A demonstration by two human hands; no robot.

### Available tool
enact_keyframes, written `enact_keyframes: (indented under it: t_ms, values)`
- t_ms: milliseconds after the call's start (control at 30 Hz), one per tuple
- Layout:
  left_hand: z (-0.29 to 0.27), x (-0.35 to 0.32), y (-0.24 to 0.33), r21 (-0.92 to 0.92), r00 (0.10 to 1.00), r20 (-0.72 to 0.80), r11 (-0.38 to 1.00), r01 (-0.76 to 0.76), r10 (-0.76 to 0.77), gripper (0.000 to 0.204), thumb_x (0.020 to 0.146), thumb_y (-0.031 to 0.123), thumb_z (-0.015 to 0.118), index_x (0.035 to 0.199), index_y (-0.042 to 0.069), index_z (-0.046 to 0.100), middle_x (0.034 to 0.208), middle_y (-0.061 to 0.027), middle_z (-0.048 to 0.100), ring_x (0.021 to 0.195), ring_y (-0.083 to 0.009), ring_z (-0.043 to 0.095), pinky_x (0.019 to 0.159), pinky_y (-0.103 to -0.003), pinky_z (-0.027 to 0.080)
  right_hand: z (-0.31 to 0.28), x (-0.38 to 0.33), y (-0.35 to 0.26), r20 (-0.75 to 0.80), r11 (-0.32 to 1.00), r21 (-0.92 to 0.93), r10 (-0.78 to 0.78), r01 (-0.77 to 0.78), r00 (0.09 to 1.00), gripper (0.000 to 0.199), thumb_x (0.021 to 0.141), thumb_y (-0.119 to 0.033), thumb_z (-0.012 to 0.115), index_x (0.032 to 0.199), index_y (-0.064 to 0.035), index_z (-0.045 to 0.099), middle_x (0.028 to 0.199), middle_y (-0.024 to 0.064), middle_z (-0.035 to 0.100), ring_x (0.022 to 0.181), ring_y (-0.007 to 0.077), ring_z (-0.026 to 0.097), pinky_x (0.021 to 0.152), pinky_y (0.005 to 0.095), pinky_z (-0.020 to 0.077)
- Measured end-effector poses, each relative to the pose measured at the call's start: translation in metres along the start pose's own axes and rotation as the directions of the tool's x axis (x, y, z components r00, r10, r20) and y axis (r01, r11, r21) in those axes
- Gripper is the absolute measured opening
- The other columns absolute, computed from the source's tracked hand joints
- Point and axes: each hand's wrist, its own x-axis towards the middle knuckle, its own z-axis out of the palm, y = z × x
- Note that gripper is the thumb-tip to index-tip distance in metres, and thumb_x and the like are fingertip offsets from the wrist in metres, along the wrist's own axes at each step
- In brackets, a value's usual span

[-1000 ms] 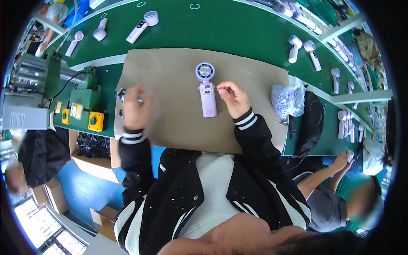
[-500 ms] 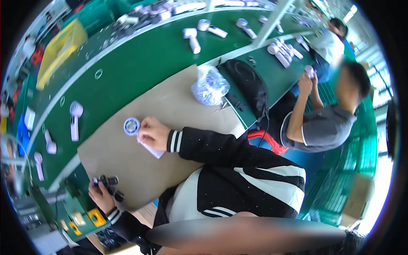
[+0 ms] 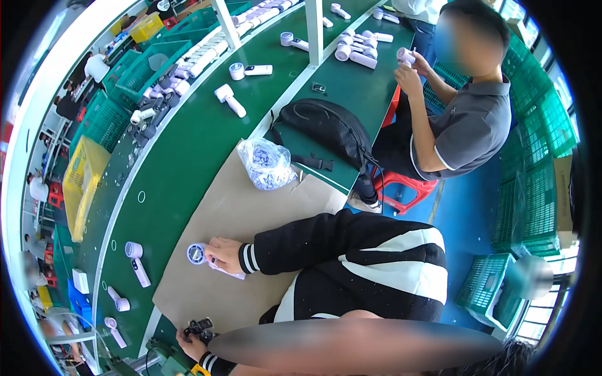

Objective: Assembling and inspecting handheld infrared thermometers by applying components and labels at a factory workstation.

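Note:
A lavender handheld fan [image 3: 195,254] with a round ringed head lies on the brown cardboard sheet [image 3: 216,207]. My right hand [image 3: 224,252] is closed over it just below the head, its fingers curled and partly hiding the handle, whose end shows beside my striped cuff. Down at the lower left, by the cardboard's near edge, my left hand [image 3: 190,346] has its fingers around a small black device [image 3: 199,328]. That device's exact kind is unclear, and blur hides part of my left forearm.
A clear plastic bag of purple-white parts [image 3: 268,167] sits at the cardboard's far corner, beside a black bag [image 3: 327,127]. More fans [image 3: 139,266] lie along the green surface. A co-worker [image 3: 461,119] at right handles another fan [image 3: 406,57]. A yellow crate [image 3: 84,182] stands left.
The whole view has turned and shifted, so the cardboard and both hands appear lower. My right hand stays on the fan and my left hand stays at the black device.

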Motion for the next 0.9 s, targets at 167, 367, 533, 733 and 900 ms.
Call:
enact_keyframes:
  t_ms: [167,367,533,733,900]
  values:
    - [-0.01,-0.004,0.004,-0.054,0.995,0.023,0.993,0.101,-0.1,0.038,0.08,0.002,0.052,0.118,0.005,0.055,0.105,-0.0158,0.061,0.088,-0.0279,0.059,0.079,-0.032,0.046,0.007,0.004,-0.004,0.013,1.0,0.026,0.017,-0.018,1.0,0.026,0.078,-0.001,0.053,0.099,-0.0141,0.045,0.099,0.0097,0.046,0.087,0.0294,0.048,0.079,0.0352,0.0409]
    - [-0.009,-0.001,0.017,-0.23,0.99,0.013,0.963,0.141,-0.142,0.031,0.085,0.007,0.052,0.115,0.002,0.056,0.1,-0.0136,0.063,0.086,-0.0241,0.059,0.079,-0.03,0.046,-0.007,0.008,0.0,-0.045,0.992,0.074,0.11,-0.107,0.993,0.025,0.077,0.002,0.052,0.096,-0.014,0.047,0.1,0.0102,0.045,0.087,0.0296,0.047,0.079,0.0351,0.0407]
    - [-0.01,0.003,0.003,-0.213,0.997,-0.023,0.975,0.061,-0.068,0.029,0.087,0.015,0.055,0.113,0.001,0.057,0.096,-0.0123,0.063,0.083,-0.0212,0.058,0.078,-0.029,0.046,-0.018,0.013,-0.005,-0.095,0.995,0.033,0.099,-0.097,0.991,0.025,0.076,0.002,0.054,0.095,-0.0124,0.047,0.099,0.0121,0.045,0.084,0.0304,0.047,0.078,0.0363,0.0407]
    - [-0.003,0.004,-0.014,-0.231,0.996,-0.074,0.972,0.04,-0.058,0.032,0.082,0.005,0.056,0.115,0.004,0.053,0.092,-0.0098,0.061,0.081,-0.02,0.056,0.076,-0.029,0.045,-0.019,0.01,-0.006,-0.164,0.993,-0.022,0.113,-0.118,0.98,0.026,0.074,0.003,0.053,0.095,-0.0122,0.048,0.097,0.0128,0.046,0.083,0.0303,0.046,0.077,0.037,0.041]
    - [-0.012,0.0,0.006,-0.227,0.989,-0.067,0.967,0.114,-0.132,0.049,0.081,0.008,0.059,0.128,0.008,0.047,0.081,-0.0097,0.059,0.069,-0.0175,0.054,0.064,-0.028,0.047,-0.021,0.009,0.0,-0.144,0.995,0.032,0.098,-0.094,0.985,0.014,0.074,-0.006,0.056,0.087,-0.0086,0.053,0.092,0.0136,0.05,0.079,0.0275,0.048,0.075,0.0334,0.042]
